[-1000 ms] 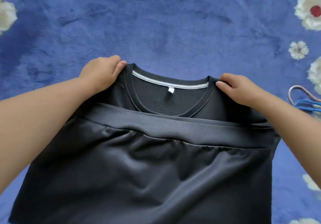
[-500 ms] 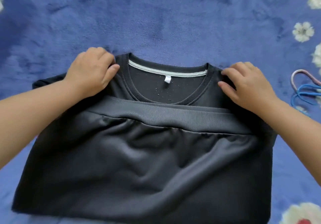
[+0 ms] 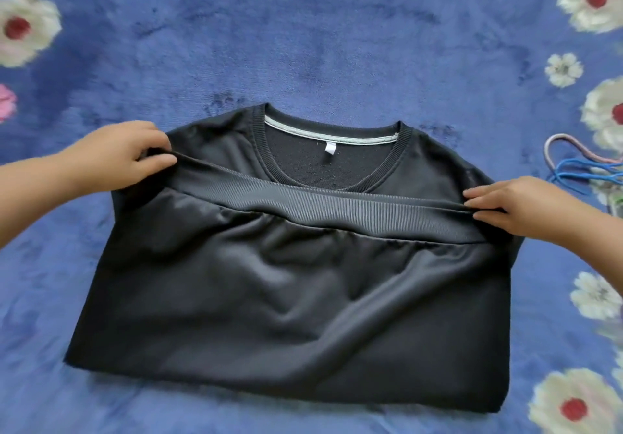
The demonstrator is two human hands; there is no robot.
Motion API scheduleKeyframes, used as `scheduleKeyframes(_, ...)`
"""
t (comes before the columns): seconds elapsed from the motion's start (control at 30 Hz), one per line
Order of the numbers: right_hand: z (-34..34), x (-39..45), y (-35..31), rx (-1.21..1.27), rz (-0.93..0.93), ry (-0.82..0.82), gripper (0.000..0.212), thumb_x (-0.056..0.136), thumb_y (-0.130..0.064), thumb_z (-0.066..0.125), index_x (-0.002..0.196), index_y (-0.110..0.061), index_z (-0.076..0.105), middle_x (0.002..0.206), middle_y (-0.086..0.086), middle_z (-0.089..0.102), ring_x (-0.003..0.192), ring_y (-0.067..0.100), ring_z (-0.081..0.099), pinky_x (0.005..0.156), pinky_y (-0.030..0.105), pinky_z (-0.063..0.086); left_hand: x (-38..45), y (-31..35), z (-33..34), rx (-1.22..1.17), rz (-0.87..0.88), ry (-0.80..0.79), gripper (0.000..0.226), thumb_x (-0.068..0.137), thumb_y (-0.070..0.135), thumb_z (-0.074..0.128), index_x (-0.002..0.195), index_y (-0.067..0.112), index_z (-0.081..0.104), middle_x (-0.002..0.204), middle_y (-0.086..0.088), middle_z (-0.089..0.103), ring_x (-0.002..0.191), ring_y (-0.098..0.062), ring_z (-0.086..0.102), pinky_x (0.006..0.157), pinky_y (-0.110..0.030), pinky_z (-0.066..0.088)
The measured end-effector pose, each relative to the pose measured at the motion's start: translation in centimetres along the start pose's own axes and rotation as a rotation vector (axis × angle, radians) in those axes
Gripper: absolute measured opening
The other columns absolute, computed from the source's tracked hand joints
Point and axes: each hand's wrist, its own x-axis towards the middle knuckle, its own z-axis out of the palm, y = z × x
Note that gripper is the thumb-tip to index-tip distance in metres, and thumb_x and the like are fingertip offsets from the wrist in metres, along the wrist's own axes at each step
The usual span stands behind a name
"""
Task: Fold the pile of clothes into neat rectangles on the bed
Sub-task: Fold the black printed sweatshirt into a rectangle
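A black sweatshirt [image 3: 242,298] lies folded on the blue flowered bedspread [image 3: 303,29], its ribbed hem stretched between the hands. The left hand [image 3: 128,157] pinches the hem's left end, the right hand [image 3: 512,207] pinches its right end. Coloured hangers [image 3: 580,167] lie just beyond the right hand

1. A blue plush bed cover [image 3: 303,29] printed with white flowers with red centres lies beyond and on both sides of the hands.
2. Blue hangers [image 3: 586,172] and a pink one [image 3: 569,147] lie just beyond the right hand [image 3: 526,209], overlapping each other.
3. A pink flower [image 3: 5,101] shows beyond the left hand [image 3: 124,155].
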Motion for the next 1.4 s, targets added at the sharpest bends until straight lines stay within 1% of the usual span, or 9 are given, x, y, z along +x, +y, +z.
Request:
scheduleKeyframes(0.13,1.4,-1.9,-1.3,-0.097,-0.01,0.111,0.016,0.069,-0.011,0.072,0.08,0.001,0.074,0.088,0.015,0.072,0.077,0.035,0.07,0.053,0.046,0.055,-1.3,2.2,0.0,-0.16,-0.199,0.132,0.007,0.092,0.014,0.054,0.089,0.008,0.056,0.078,-0.011,0.053,0.077,-0.027,0.047,0.071,-0.031,0.03)
scheduleKeyframes(0.23,1.2,-2.5,-2.6,-0.003,0.016,0.168,0.037,0.078,-0.02,0.042,0.073,0.007,0.068,0.075,0.018,0.068,0.08,0.033,0.066,0.066,0.038,0.054,-2.3,3.5,0.9,-0.259,-0.32,0.256,0.013,0.096,0.017,0.046,0.098,0.005,0.052,0.084,-0.012,0.049,0.082,-0.023,0.042,0.071,-0.027,0.026)
scheduleKeyframes(0.37,-1.7,-2.3,-3.9,0.281,0.449,0.337,0.042,0.077,-0.025,0.044,0.091,0.009,0.063,0.08,0.024,0.065,0.074,0.036,0.061,0.061,0.027,0.037,-2.4,5.0,0.5,-0.361,-0.397,0.421,0.011,0.1,0.018,0.038,0.089,0.018,0.041,0.08,-0.007,0.042,0.082,-0.021,0.038,0.065,-0.022,0.02)
scheduleKeyframes(0.47,-3.8,-1.1,-2.6,0.433,0.607,0.398,0.061,0.07,-0.04,0.04,0.103,0.007,0.062,0.092,0.022,0.062,0.085,0.028,0.055,0.07,0.014,0.035,-0.5,5.2,-1.0,-0.35,-0.399,0.483,0.008,0.1,0.019,0.037,0.094,0.015,0.04,0.09,-0.019,0.046,0.09,-0.036,0.046,0.071,-0.034,0.024)
scheduleKeyframes(0.63,-4.0,3.3,-0.5,0.25,0.618,0.166,0.045,0.081,-0.03,0.047,0.11,0.001,0.062,0.104,0.029,0.058,0.108,0.04,0.05,0.095,0.044,0.033,3.9,4.2,-1.4,-0.211,-0.421,0.428,0.028,0.1,0.021,0.036,0.111,-0.004,0.044,0.105,-0.034,0.052,0.098,-0.046,0.047,0.078,-0.046,0.033)
scheduleKeyframes(0.9,-2.2,7.2,2.5,0.092,0.712,0.152,0.026,0.093,-0.01,0.046,0.113,-0.001,0.059,0.108,0.027,0.058,0.116,0.036,0.042,0.098,0.04,0.024,7.7,3.1,0.1,-0.179,-0.509,0.468,0.031,0.101,0.021,0.033,0.114,-0.005,0.042,0.11,-0.034,0.052,0.101,-0.047,0.047,0.079,-0.047,0.033)
scheduleKeyframes(1.07,0.3,8.9,2.6,-0.029,0.732,0.125,0.027,0.092,-0.012,0.044,0.113,-0.003,0.06,0.114,0.024,0.058,0.114,0.039,0.041,0.096,0.042,0.027,9.3,2.4,2.3,-0.105,-0.555,0.339,0.031,0.1,0.023,0.034,0.116,-0.003,0.041,0.112,-0.035,0.051,0.103,-0.048,0.048,0.08,-0.049,0.035)
scheduleKeyframes(1.27,4.5,8.4,1.6,-0.009,0.784,0.32,0.045,0.087,-0.02,0.028,0.114,0.009,0.051,0.117,0.034,0.046,0.109,0.046,0.042,0.094,0.048,0.028,9.8,2.5,4.3,-0.07,-0.653,0.344,0.037,0.099,0.028,0.034,0.125,0.001,0.036,0.125,-0.03,0.043,0.108,-0.05,0.045,0.087,-0.053,0.035)
scheduleKeyframes(1.4,4.7,7.7,1.5,0.117,0.792,0.362,0.062,0.087,-0.031,0.028,0.137,0.005,0.034,0.144,0.034,0.021,0.131,0.049,0.023,0.11,0.045,0.014,9.5,3.2,4.1,0.047,-0.682,0.408,0.045,0.095,0.024,0.042,0.136,0.006,0.031,0.136,-0.025,0.033,0.123,-0.042,0.036,0.102,-0.051,0.024)
